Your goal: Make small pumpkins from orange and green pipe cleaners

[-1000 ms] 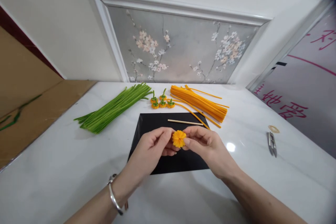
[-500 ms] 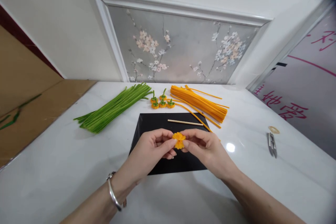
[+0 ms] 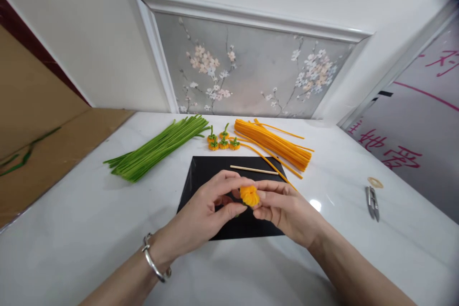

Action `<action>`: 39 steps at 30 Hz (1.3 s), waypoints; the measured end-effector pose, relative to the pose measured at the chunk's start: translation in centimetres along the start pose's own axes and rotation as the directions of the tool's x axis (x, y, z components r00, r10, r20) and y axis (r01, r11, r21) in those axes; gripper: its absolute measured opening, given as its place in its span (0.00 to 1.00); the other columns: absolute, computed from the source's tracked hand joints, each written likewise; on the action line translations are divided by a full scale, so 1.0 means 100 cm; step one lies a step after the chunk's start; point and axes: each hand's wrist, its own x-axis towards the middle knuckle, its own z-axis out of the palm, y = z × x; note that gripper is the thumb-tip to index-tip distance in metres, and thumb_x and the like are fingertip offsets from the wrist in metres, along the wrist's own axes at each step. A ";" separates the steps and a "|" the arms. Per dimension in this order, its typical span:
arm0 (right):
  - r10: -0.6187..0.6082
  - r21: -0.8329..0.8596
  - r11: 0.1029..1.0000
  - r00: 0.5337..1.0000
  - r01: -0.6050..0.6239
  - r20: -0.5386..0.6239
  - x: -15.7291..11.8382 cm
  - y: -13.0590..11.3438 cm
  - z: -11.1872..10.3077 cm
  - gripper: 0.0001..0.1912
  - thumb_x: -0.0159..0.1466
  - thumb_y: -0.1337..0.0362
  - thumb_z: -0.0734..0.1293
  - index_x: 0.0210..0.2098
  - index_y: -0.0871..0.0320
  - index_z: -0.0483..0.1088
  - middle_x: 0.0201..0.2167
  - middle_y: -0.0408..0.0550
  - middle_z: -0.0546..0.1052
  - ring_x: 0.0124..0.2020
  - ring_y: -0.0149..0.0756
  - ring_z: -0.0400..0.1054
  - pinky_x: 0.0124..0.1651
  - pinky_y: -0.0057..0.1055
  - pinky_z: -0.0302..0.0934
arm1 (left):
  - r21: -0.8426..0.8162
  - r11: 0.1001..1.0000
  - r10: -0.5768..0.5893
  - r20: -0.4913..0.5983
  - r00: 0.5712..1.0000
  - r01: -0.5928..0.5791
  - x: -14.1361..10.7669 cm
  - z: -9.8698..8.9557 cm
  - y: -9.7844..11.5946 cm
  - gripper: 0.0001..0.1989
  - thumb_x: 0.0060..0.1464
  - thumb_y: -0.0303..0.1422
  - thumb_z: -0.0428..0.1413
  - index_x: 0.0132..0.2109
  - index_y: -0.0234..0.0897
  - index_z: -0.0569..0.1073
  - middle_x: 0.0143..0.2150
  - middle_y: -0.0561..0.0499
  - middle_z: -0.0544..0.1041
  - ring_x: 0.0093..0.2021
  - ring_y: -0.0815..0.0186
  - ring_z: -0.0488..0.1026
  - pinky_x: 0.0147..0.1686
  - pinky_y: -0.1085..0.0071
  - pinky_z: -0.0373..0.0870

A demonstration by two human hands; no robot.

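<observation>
One fuzzy orange piece was held over the black mat. The right hand pinched its right side between thumb and fingers; the left hand, loosely curled, steadied it with forefinger at the top and thumb by the lower edge. The step looked like turning and shaping it; the next move seemed to call for a light, even pinch that spared the folds.

Straight ahead, a white wall carries a framed grey panel, blossom branches spreading across it! Pinkish-red writing fills the board at right, and light glints off the glossy white worktop.
</observation>
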 end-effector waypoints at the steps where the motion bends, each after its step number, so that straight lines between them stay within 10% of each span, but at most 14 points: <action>1: 0.029 0.006 1.000 0.999 -0.029 0.022 0.000 0.000 0.000 0.14 0.53 0.61 0.76 0.38 0.61 0.76 0.30 0.45 0.78 0.27 0.26 0.72 0.37 0.24 0.69 | 0.033 0.999 0.024 0.007 1.000 -0.024 0.000 0.000 0.000 0.13 0.59 0.29 0.53 0.50 0.45 0.74 0.49 0.47 0.69 0.43 0.65 0.70 0.39 0.71 0.71; 6: -0.132 -0.239 0.963 0.991 0.128 0.000 -0.004 -0.001 0.008 0.13 0.59 0.57 0.71 0.39 0.59 0.73 0.25 0.42 0.73 0.25 0.25 0.68 0.31 0.23 0.67 | 0.046 0.998 0.040 -0.085 0.996 -0.036 0.002 0.005 0.004 0.06 0.57 0.29 0.55 0.40 0.40 0.76 0.43 0.49 0.71 0.41 0.66 0.70 0.40 0.72 0.69; 11: -0.434 -0.559 0.729 0.898 0.395 0.069 -0.012 -0.002 0.015 0.10 0.61 0.58 0.68 0.40 0.55 0.71 0.32 0.44 0.73 0.28 0.28 0.67 0.31 0.26 0.67 | -0.037 0.998 -0.060 -0.087 0.994 0.057 0.002 0.009 0.007 0.04 0.56 0.31 0.57 0.37 0.37 0.76 0.37 0.50 0.73 0.35 0.67 0.69 0.34 0.74 0.68; 22: -0.522 -0.644 0.600 0.842 0.474 0.134 -0.016 0.002 0.014 0.05 0.65 0.61 0.65 0.38 0.55 0.72 0.33 0.45 0.73 0.29 0.30 0.68 0.31 0.27 0.66 | -0.251 0.958 -0.156 -0.040 0.987 0.141 0.001 0.009 0.017 0.06 0.56 0.34 0.57 0.39 0.36 0.71 0.27 0.55 0.70 0.25 0.72 0.68 0.27 0.75 0.68; 30: -0.446 -0.731 0.569 0.888 0.378 0.112 -0.011 -0.006 0.011 0.10 0.65 0.58 0.65 0.34 0.57 0.73 0.30 0.45 0.72 0.26 0.29 0.66 0.27 0.25 0.62 | 0.118 0.988 -0.088 -0.098 0.991 0.100 -0.001 0.010 0.009 0.06 0.57 0.31 0.53 0.43 0.40 0.68 0.33 0.54 0.72 0.31 0.69 0.69 0.30 0.74 0.66; 39: -0.418 -0.717 0.599 0.903 0.357 0.100 -0.010 -0.007 0.007 0.06 0.61 0.62 0.68 0.31 0.57 0.75 0.30 0.45 0.74 0.26 0.29 0.65 0.28 0.27 0.61 | 0.133 0.984 -0.104 -0.084 0.991 0.114 -0.002 0.014 0.004 0.03 0.60 0.31 0.52 0.41 0.41 0.66 0.33 0.56 0.73 0.32 0.70 0.70 0.32 0.74 0.67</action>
